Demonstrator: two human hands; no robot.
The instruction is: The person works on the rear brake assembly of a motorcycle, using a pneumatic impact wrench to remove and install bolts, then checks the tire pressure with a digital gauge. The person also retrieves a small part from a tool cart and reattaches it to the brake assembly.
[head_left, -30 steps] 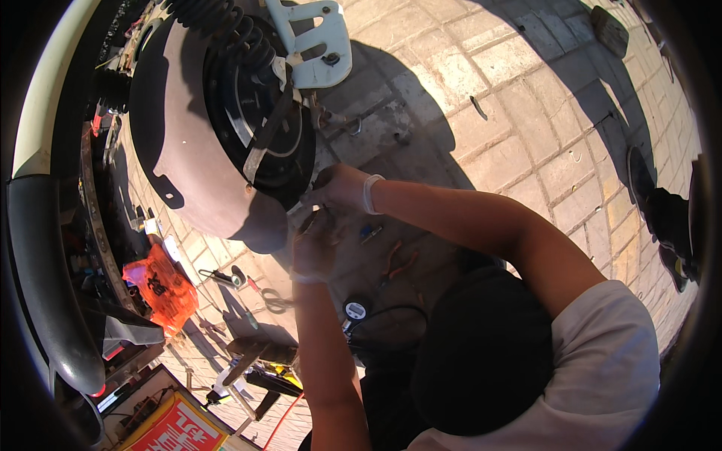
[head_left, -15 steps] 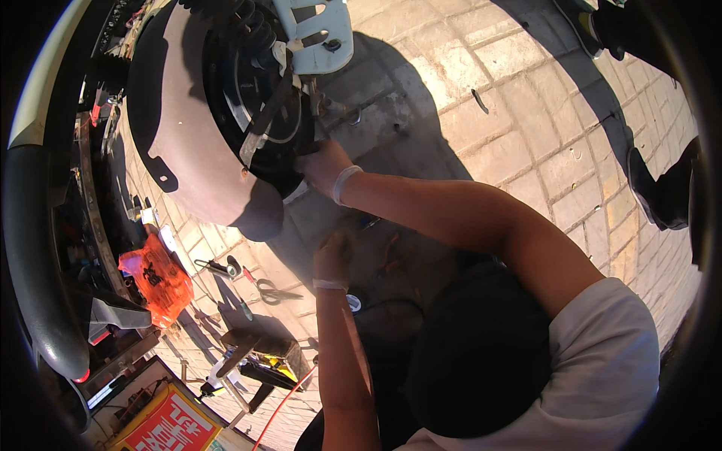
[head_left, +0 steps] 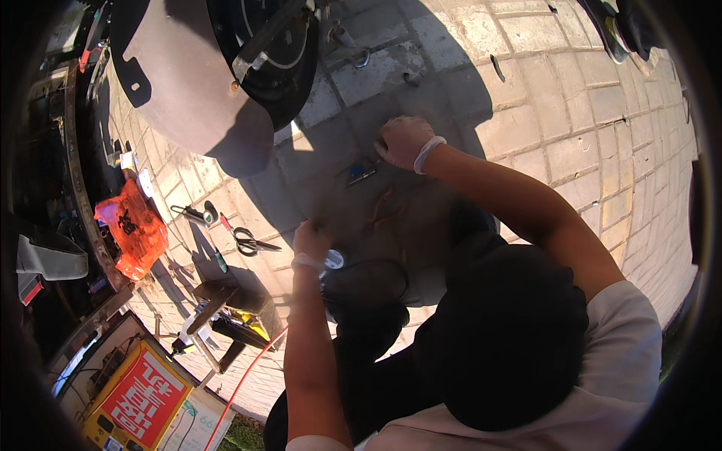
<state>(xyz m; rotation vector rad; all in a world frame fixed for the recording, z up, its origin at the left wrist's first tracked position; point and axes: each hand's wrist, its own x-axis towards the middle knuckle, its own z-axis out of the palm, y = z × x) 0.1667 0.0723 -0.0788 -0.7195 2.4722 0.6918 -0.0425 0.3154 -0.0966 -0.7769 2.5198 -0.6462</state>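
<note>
My right hand is right of the frame's middle, over shaded bricks, its fingers curled in; I can't tell whether they pinch anything. A small blue tool lies below and left of it. My left hand is lower and further left, too blurred to tell whether its fingers are spread or together. A round gauge sits just beside that wrist. Pliers lie between my hands; the mudguard, upper left, is apart from both.
</note>
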